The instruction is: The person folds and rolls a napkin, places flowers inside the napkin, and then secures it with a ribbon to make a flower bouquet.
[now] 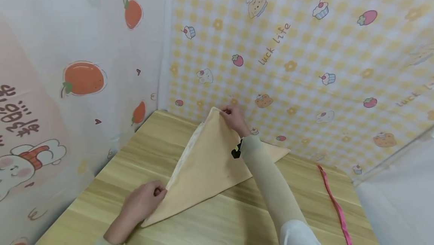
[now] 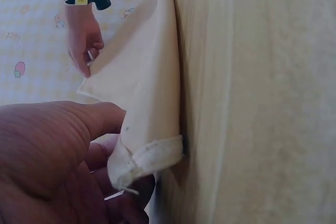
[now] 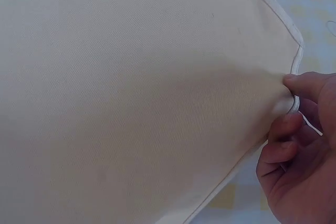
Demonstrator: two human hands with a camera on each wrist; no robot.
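Observation:
A beige cloth (image 1: 207,162) with a pale hemmed border lies folded into a rough triangle on the wooden table, its far corner lifted. My right hand (image 1: 234,119) pinches the hem beside that raised corner; the right wrist view shows thumb and fingers of this hand (image 3: 304,140) on the edge, with the cloth pulled into soft creases. At the near left side my left hand (image 1: 144,201) pinches the cloth's edge. In the left wrist view the cloth (image 2: 152,77) passes between thumb and fingers of the left hand (image 2: 58,156), its hemmed end hanging with a loose thread.
A pink ribbon (image 1: 333,201) runs along the right part of the wooden table (image 1: 132,162). Behind stands a yellow-checked wall covering (image 1: 305,49), close to the raised cloth corner. A white printed covering (image 1: 112,49) borders the left side.

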